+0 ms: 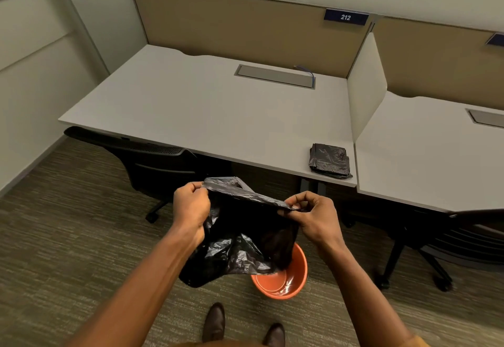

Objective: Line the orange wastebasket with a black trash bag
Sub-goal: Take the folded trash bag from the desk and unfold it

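A black trash bag (240, 240) hangs in the air between my hands, above the floor. My left hand (191, 207) pinches its top edge on the left, and my right hand (313, 214) pinches the same edge on the right. The edge is stretched between them and the bag's body droops below. The orange wastebasket (289, 281) stands on the carpet under the bag's lower right part; the bag hides the basket's left and far rim. The inside of the basket that shows is bare.
A pile of folded black bags (330, 160) lies on the grey desk (204, 106) near its front right corner. A black office chair (147, 161) is tucked under the desk at left, another chair (450, 240) at right. My shoes (215, 322) stand just before the basket.
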Demonstrator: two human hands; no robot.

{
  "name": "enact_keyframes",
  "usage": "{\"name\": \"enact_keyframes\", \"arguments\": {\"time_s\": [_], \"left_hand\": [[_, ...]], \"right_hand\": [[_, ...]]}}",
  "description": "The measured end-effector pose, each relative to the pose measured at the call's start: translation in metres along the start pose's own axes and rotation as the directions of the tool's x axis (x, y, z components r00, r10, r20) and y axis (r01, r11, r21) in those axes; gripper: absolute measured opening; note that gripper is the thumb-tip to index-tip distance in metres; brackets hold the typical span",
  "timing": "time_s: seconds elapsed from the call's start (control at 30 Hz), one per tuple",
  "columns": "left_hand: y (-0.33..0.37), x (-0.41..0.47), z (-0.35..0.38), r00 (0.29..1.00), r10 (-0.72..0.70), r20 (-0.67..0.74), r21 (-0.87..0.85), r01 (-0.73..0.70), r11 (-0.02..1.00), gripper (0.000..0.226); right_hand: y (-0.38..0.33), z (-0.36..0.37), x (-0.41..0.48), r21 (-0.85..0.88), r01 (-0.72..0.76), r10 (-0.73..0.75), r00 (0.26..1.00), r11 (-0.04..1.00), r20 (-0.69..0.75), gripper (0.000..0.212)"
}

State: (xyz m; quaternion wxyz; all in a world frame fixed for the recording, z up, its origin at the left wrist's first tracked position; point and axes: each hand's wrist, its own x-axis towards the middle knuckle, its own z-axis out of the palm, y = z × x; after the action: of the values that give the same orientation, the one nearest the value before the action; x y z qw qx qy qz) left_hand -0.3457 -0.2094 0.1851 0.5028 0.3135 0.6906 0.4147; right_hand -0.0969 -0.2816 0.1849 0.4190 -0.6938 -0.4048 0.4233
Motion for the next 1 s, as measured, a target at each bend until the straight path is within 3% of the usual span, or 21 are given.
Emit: {"name": "enact_keyframes", "arguments": {"time_s": [0.1, 0.2, 0.33, 0.43, 0.53, 0.6, 0.67, 0.73, 0.77, 0.8, 0.9, 1.0], "left_hand": [[0.010, -0.001, 0.002, 0.999, 0.010, 0.039, -0.056, -0.008, 0.998, 0.032], [0.014, -0.007, 0.002, 0.997, 0.019, 0.074, -0.070, -0.014, 0.997, 0.025], [0.016, -0.014, -0.002, 0.987, 0.066, 0.146, -0.029, -0.063, 0.998, 0.026], [0.014, -0.013, -0.010, 0.954, 0.189, 0.231, 0.230, -0.242, 0.943, 0.019], [0.016, -0.011, -0.022, 0.868, 0.269, 0.418, 0.490, -0.464, 0.737, 0.019], [0.023, -0.010, -0.030, 0.798, 0.201, 0.568, 0.621, -0.576, 0.531, 0.049], [0.027, -0.007, -0.035, 0.782, 0.129, 0.609, 0.744, -0.620, 0.248, 0.070], [0.025, -0.004, -0.035, 0.800, 0.181, 0.572, 0.815, -0.579, -0.013, 0.059], [0.021, -0.002, -0.035, 0.803, 0.239, 0.546, 0.833, -0.550, -0.056, 0.046], [0.017, -0.001, -0.034, 0.806, 0.311, 0.504, 0.853, -0.521, -0.033, 0.033], [0.005, 0.004, -0.031, 0.831, 0.470, 0.296, 0.883, -0.426, 0.197, 0.016], [-0.008, 0.015, -0.026, 0.882, 0.462, 0.095, 0.861, -0.305, 0.407, 0.013]], "right_hand": [[0.010, 0.006, 0.003, -0.229, 0.037, -0.046, 0.998, 0.973, -0.035, 0.026], [0.018, 0.014, 0.001, -0.271, 0.008, -0.027, 0.997, 0.963, -0.069, 0.023], [0.030, 0.024, 0.001, -0.112, -0.093, 0.066, 0.974, 0.989, -0.218, 0.017], [0.034, 0.023, 0.008, 0.259, -0.224, 0.290, 0.923, 0.940, -0.255, 0.014], [0.036, 0.016, 0.014, 0.426, -0.264, 0.377, 0.903, 0.865, -0.207, 0.028], [0.036, 0.012, 0.015, 0.468, -0.259, 0.379, 0.908, 0.845, -0.181, 0.028], [0.034, 0.008, 0.016, 0.468, -0.238, 0.355, 0.917, 0.851, -0.179, 0.028], [0.033, 0.004, 0.018, 0.430, -0.220, 0.316, 0.934, 0.875, -0.167, 0.028], [0.032, 0.001, 0.018, 0.426, -0.226, 0.308, 0.942, 0.876, -0.134, 0.028], [0.031, -0.002, 0.019, 0.426, -0.239, 0.305, 0.948, 0.873, -0.093, 0.029], [0.032, -0.009, 0.018, 0.360, -0.218, 0.254, 0.966, 0.907, -0.056, 0.027], [0.039, -0.016, 0.015, 0.284, -0.159, 0.182, 0.982, 0.945, -0.057, 0.027]]}}
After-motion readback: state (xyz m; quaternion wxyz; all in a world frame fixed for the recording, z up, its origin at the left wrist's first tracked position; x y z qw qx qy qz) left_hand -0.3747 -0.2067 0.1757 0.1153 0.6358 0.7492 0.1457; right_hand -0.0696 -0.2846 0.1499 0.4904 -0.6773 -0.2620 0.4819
